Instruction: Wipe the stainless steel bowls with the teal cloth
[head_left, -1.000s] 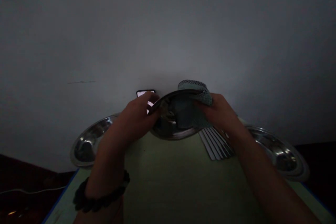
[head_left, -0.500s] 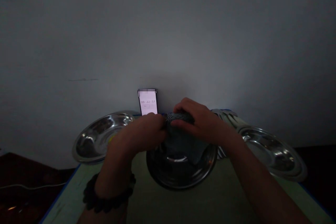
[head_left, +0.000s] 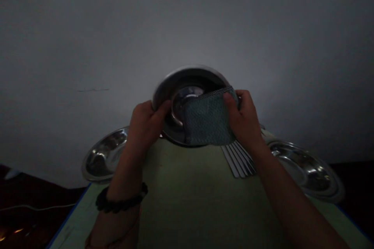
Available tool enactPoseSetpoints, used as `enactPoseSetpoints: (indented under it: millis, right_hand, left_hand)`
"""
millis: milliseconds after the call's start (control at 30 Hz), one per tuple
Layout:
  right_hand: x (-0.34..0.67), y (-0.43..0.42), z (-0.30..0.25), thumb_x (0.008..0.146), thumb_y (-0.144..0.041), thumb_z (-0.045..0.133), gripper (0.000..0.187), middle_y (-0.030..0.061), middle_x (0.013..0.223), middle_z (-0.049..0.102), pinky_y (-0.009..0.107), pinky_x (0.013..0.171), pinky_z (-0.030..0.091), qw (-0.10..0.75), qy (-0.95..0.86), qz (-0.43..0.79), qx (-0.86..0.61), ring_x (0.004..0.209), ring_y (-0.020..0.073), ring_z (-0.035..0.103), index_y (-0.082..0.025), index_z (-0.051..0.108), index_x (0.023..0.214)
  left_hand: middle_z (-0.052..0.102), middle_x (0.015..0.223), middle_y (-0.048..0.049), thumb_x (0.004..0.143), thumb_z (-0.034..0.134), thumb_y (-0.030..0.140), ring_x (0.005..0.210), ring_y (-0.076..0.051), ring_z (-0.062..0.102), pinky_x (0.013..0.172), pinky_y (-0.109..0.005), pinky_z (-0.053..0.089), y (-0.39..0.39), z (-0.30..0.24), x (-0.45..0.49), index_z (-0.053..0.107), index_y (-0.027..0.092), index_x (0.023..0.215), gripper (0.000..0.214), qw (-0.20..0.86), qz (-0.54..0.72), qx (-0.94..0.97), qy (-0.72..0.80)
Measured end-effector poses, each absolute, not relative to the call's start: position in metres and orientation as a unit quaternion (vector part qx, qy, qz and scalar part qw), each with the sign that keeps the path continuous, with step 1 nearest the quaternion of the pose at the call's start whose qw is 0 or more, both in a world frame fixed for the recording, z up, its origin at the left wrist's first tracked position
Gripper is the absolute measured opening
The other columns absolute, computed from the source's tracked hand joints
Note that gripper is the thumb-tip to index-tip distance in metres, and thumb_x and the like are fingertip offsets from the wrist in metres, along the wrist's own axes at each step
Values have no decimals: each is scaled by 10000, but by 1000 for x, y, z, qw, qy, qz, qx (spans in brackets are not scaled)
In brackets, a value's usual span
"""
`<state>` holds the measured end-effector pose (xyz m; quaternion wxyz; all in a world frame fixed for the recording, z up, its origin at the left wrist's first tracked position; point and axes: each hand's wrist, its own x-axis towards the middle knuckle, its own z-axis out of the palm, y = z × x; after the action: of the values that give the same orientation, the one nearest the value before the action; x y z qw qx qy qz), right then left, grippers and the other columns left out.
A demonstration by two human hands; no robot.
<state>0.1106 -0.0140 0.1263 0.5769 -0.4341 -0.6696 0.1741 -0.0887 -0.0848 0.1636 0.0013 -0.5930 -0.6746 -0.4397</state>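
Observation:
A round shiny metal basin [head_left: 189,76] is held up off the table, tilted so that its inside faces me. My left hand [head_left: 147,122] grips its left rim, thumb inside and fingers behind. A grey-green mesh dishcloth [head_left: 209,120] hangs across the basin's right inner side, covering part of it. My right hand [head_left: 245,116] is closed on the cloth at the right rim, its thumb on the front of the cloth. The right fingers are partly hidden behind the rim.
Metal plates [head_left: 102,159] stand at the table's left edge and more metal plates [head_left: 306,171] at the right. Several flat metal utensil handles [head_left: 239,159] lie side by side near my right wrist. Behind the green table [head_left: 187,202] rises a grey wall [head_left: 187,19].
The basin has been raised from the table and tilted towards me. My left hand has moved to its left rim; my right hand, with the cloth, to the right rim. The phone is now hidden.

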Motion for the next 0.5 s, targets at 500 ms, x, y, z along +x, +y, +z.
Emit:
enactPoseSetpoints:
  millis: [500]
  right_hand:
    - [129, -18, 135, 879, -302, 476, 200, 37, 812, 679, 305, 665, 417, 352, -848, 141, -371, 737, 194, 597, -196, 645, 897]
  left_hand:
    - [618, 712, -15, 804, 562, 364, 605, -152, 541, 552, -268, 369, -88, 161, -71, 525, 201, 759, 173, 79, -318, -706, -628]
